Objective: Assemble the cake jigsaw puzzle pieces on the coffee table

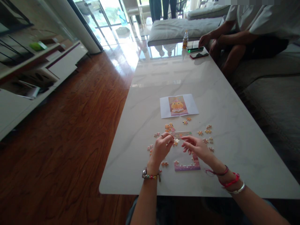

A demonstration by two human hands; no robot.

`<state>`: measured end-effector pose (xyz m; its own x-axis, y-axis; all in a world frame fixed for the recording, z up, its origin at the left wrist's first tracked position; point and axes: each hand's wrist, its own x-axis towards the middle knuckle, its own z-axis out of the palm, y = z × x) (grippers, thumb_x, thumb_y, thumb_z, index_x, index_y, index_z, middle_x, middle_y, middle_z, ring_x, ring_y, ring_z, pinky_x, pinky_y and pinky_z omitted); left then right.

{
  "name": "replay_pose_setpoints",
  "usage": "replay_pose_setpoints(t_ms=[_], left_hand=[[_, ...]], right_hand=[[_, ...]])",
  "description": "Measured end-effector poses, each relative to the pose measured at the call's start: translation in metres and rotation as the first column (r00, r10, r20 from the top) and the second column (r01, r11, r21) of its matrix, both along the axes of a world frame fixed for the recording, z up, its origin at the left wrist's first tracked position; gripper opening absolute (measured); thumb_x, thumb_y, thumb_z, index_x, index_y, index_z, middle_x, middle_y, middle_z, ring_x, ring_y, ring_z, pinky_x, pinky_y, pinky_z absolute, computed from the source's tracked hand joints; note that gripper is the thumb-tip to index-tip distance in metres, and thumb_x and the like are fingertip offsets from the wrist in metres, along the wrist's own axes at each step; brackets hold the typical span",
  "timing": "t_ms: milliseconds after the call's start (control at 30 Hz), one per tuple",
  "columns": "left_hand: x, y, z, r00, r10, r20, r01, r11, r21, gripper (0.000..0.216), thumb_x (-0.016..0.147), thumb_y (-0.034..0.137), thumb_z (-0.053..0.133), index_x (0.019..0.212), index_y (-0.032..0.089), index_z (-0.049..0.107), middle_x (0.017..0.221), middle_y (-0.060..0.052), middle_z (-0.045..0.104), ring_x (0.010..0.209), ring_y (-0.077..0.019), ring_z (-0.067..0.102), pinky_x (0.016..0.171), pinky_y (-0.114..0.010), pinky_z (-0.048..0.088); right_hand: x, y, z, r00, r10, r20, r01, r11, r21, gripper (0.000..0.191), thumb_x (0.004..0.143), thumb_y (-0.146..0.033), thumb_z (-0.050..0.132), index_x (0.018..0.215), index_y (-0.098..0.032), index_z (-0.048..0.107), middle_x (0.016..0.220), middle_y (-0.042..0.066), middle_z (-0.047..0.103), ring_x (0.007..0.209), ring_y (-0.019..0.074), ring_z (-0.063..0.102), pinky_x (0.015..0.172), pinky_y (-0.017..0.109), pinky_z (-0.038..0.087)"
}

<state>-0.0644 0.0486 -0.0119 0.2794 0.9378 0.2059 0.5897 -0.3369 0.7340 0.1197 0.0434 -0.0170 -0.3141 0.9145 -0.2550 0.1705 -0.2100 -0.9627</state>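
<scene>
My left hand (162, 146) is closed in a pinch, with a pale yellow jigsaw piece (176, 141) at its fingertips. Across from it my right hand (194, 146) hovers with fingers apart and nothing in them. Beneath both hands lies a partly joined jigsaw border (187, 167), pink and purple along the near and right sides. Its far strip (187, 133) is greenish. The hands hide part of the border. Loose pieces lie in a cluster (169, 127) beyond my left hand, and several more (208, 131) are scattered at the right.
A printed picture sheet (165, 107) with an orange figure lies beyond the puzzle on the white marble table (131, 131). Farther off stand a drink bottle (185, 40) and phones (199, 55). A person sits on the grey sofa (269, 87) at the right.
</scene>
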Motion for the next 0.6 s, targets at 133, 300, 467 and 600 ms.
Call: replay_pose_setpoints(t_ms=[133, 300, 467, 600], left_hand=[[0.0098, -0.0055, -0.0013, 0.999, -0.048, 0.021, 0.048, 0.999, -0.004, 0.016, 0.079, 0.017, 0.044, 0.068, 0.018, 0.055, 0.078, -0.002, 0.058, 0.075, -0.0085, 0.053, 0.071, -0.021, 0.043], [0.0100, -0.0057, -0.0012, 0.996, -0.001, 0.084, 0.007, 0.997, -0.072, 0.012, 0.077, 0.016, 0.045, 0.078, 0.018, 0.057, 0.088, -0.003, 0.058, 0.078, -0.0085, 0.055, 0.068, -0.019, 0.046], [0.0060, -0.0044, -0.0018, 0.966, 0.113, 0.232, -0.033, 0.945, -0.326, 0.018, 0.077, 0.025, 0.048, 0.091, 0.017, 0.056, 0.082, -0.003, 0.061, 0.066, -0.0086, 0.059, 0.058, -0.019, 0.047], [0.0093, -0.0045, -0.0027, 0.919, 0.081, 0.386, 0.117, 0.879, -0.463, 0.023, 0.077, 0.030, 0.050, 0.095, 0.016, 0.055, 0.071, -0.002, 0.062, 0.058, -0.0090, 0.059, 0.047, -0.017, 0.043]], right_hand=[[-0.0071, 0.0006, -0.0014, 0.994, -0.043, -0.101, 0.036, 0.997, -0.071, 0.034, 0.068, -0.039, 0.059, 0.091, -0.015, 0.057, 0.072, 0.004, 0.064, 0.060, 0.0137, 0.061, 0.045, 0.022, 0.046], [-0.0082, 0.0029, -0.0005, 0.988, -0.099, -0.121, 0.091, 0.993, -0.070, 0.028, 0.064, -0.036, 0.063, 0.081, -0.015, 0.059, 0.066, 0.002, 0.062, 0.056, 0.0124, 0.059, 0.045, 0.022, 0.044], [-0.0067, 0.0058, 0.0016, 0.989, -0.122, -0.083, 0.117, 0.991, -0.065, 0.029, 0.063, -0.035, 0.064, 0.082, -0.014, 0.058, 0.066, 0.002, 0.063, 0.054, 0.0120, 0.058, 0.045, 0.023, 0.044], [-0.0083, 0.0090, 0.0009, 0.991, -0.090, -0.101, 0.087, 0.996, -0.033, 0.028, 0.063, -0.034, 0.064, 0.083, -0.015, 0.059, 0.067, 0.002, 0.063, 0.055, 0.0119, 0.057, 0.045, 0.023, 0.045]])
